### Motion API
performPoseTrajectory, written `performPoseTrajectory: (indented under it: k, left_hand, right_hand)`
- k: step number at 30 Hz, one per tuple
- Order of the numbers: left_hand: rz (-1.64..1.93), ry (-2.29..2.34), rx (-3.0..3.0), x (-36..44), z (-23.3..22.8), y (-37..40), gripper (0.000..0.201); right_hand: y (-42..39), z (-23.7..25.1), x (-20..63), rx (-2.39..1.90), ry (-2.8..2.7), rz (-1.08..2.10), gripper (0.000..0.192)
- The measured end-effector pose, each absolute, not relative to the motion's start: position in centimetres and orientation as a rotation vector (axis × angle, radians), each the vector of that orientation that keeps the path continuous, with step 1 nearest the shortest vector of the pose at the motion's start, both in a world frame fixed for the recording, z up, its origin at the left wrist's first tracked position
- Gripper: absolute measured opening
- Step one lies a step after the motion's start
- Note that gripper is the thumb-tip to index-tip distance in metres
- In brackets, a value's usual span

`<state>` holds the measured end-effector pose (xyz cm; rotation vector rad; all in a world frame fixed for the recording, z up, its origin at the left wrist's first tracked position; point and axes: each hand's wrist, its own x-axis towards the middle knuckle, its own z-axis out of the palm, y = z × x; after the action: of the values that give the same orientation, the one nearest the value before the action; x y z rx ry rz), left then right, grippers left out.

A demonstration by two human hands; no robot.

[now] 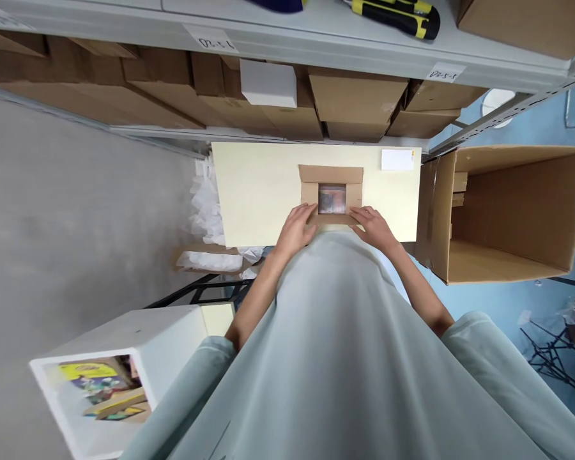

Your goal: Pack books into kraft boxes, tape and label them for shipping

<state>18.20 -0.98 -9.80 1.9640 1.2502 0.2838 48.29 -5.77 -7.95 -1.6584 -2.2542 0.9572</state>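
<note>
A small cardboard box (pixel 331 174) lies on the cream tabletop in front of me with its flaps folded outward. Inside it a blurred, colourful printed item (pixel 332 199) shows under what looks like clear wrapping. My left hand (pixel 297 229) grips the box's near left corner, fingers on the flap and thumb at the near edge. At the near right corner my right hand (pixel 372 227) holds the box in the same way. The near flap is partly behind my fingers and shirt.
On the cream table (pixel 259 191) lies a white label (pixel 397 160). A large open carton (pixel 512 217) stands right; white crumpled paper (pixel 206 198) lies left. Shelves with cardboard boxes (pixel 354 96) and a black-yellow screwdriver (pixel 402 16) rise ahead. A white bin (pixel 172 345) holds colourful packages lower left.
</note>
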Motion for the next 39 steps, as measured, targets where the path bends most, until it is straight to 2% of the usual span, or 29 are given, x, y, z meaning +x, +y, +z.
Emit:
performPoseTrajectory:
  k: [2,4,8,11,13,14,16,18,20,22,28,32,39]
  left_hand:
    - [0.344,1.313,1.896,17.9,-10.6,0.5,0.067]
    - [0.412,1.409,1.851,18.0,-11.6,2.3,0.082]
    - [0.518,1.414,1.837,18.8,-12.9,5.8,0.12]
    - [0.522,1.348,1.893,19.3,-12.2,7.0,0.126]
    - [0.522,1.391,1.927,19.2,-11.3,6.9,0.116]
    - [0.518,1.415,1.941,19.0,-10.9,6.6,0.105]
    - [0.486,1.424,1.979,18.5,-10.1,5.8,0.07]
    - [0.435,1.391,2.011,18.1,-9.8,4.8,0.037]
    - [0.422,1.384,1.986,18.1,-10.0,3.8,0.024]
    - [0.476,1.44,1.857,18.4,-10.4,3.1,0.024]
    - [0.482,1.628,1.301,19.2,-11.4,3.7,0.016]
    - [0.525,1.684,1.256,17.9,-10.5,5.7,0.012]
    - [0.571,1.787,1.357,12.7,-8.6,9.7,0.021]
  right_hand:
    - [-5.0,-8.6,48.5,-1.741,-2.112,0.959,0.043]
    - [-3.9,-9.4,48.6,-1.911,-1.931,0.892,0.052]
    - [-1.2,-10.3,48.9,-1.978,-1.758,0.838,0.098]
    - [-0.1,-10.0,48.8,-1.844,-1.832,0.856,0.109]
    - [-0.3,-9.7,48.6,-1.838,-1.855,0.824,0.107]
    - [-0.5,-9.6,48.5,-1.861,-1.845,0.801,0.104]
    - [-1.2,-9.6,48.2,-1.91,-1.801,0.754,0.095]
    - [-2.0,-9.7,48.1,-1.925,-1.765,0.714,0.072]
    - [-2.7,-9.8,48.0,-1.916,-1.748,0.706,0.043]
    - [-3.1,-10.0,47.7,-1.932,-1.696,0.737,0.031]
    - [-3.0,-9.7,45.5,-2.039,-1.247,0.876,0.038]
    - [-0.9,-8.7,43.2,-2.185,-1.104,0.917,0.036]
    - [4.2,-6.8,36.9,-2.27,-1.227,0.864,0.037]
